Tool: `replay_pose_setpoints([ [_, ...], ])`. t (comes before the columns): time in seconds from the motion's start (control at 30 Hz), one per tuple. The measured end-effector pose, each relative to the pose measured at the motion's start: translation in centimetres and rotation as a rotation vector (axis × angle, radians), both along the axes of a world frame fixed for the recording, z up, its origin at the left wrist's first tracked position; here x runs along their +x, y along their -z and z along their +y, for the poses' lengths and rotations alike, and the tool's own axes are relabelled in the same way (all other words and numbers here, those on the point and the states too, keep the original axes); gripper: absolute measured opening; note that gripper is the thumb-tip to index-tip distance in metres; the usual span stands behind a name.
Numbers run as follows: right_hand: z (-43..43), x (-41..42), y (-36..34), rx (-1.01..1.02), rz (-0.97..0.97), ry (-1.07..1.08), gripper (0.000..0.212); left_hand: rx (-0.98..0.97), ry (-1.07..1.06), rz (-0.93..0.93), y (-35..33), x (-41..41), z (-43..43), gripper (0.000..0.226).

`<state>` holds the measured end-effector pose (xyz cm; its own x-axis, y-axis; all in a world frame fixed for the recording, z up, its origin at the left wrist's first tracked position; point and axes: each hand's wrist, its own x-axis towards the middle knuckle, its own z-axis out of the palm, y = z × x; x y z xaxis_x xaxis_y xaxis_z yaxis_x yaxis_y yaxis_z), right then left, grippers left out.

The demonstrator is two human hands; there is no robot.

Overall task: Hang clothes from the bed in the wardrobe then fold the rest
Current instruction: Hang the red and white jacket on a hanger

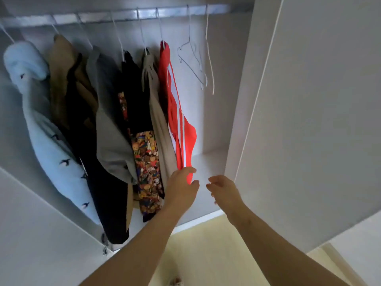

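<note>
Hanging red garment (177, 112), left hand (181, 187) at hem

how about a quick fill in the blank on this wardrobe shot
The striped garment beside the empty hangers is ____.
The number of empty hangers on the rail is ____.
The right hand holds ____.
Missing: red; two; nothing

A red garment with white stripes (177, 112) hangs limp on a thin wire hanger (162, 32) from the metal rail (123, 16) of the white wardrobe (218, 100). It is the rightmost of the hung clothes (111, 137) under that rail, with two bare wire hangers (194, 58) just beyond.
</note>
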<state>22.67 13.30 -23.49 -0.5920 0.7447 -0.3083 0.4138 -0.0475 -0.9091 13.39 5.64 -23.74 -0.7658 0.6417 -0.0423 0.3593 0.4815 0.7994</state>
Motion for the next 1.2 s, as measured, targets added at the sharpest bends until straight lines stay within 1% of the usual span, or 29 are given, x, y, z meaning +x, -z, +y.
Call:
replay_pose_setpoints([
  [0.07, -1.3, 3.6, 1.3, -0.060, -0.022, 0.032, 0.026, -0.021, 0.024, -0.099, 1.4, 2.7, -1.2, 0.023],
  [0.17, -3.0, 8.8, 3.1, -0.109, -0.047, 0.130, 0.023, -0.023, 0.070, -0.205, 2.4, 6.5, -2.5, 0.021],
  [0.27, -5.3, 13.7, 4.8, -0.163, -0.060, 0.261, 0.015, -0.080, 0.196, -0.219, 3.6, 10.4, -3.5, 0.022],
  [0.33, -7.4, 16.6, 5.8, -0.175, -0.073, 0.340, 0.014, -0.107, 0.277, -0.210, 4.3, 12.8, -4.7, 0.022],
  [0.43, -10.6, 20.6, 6.9, -0.200, -0.073, 0.472, 0.011, -0.138, 0.395, -0.245, 5.3, 16.8, -6.8, 0.022],
  [0.5, -13.2, 23.4, 7.5, -0.244, -0.054, 0.560, 0.008, -0.184, 0.476, -0.250, 5.8, 19.7, -8.2, 0.022],
  [0.63, -18.7, 30.3, 8.2, -0.293, -0.058, 0.733, 0.008, -0.274, 0.672, -0.256, 6.8, 26.9, -10.6, 0.022],
  [0.73, -22.4, 36.6, 8.4, -0.278, -0.094, 0.921, 0.010, -0.318, 0.844, -0.269, 7.0, 33.3, -12.5, 0.021],
  [0.9, -29.1, 46.6, 8.2, -0.325, -0.063, 1.167, 0.009, -0.357, 1.105, -0.271, 7.0, 44.9, -15.8, 0.019],
  [1.03, -35.0, 57.3, 7.4, -0.264, -0.061, 1.366, 0.013, -0.342, 1.321, -0.245, 6.5, 57.2, -18.9, 0.022],
  [1.2, -43.9, 71.9, 7.2, -0.233, -0.049, 1.624, 0.017, -0.345, 1.550, -0.230, 6.2, 73.4, -26.0, 0.021],
])
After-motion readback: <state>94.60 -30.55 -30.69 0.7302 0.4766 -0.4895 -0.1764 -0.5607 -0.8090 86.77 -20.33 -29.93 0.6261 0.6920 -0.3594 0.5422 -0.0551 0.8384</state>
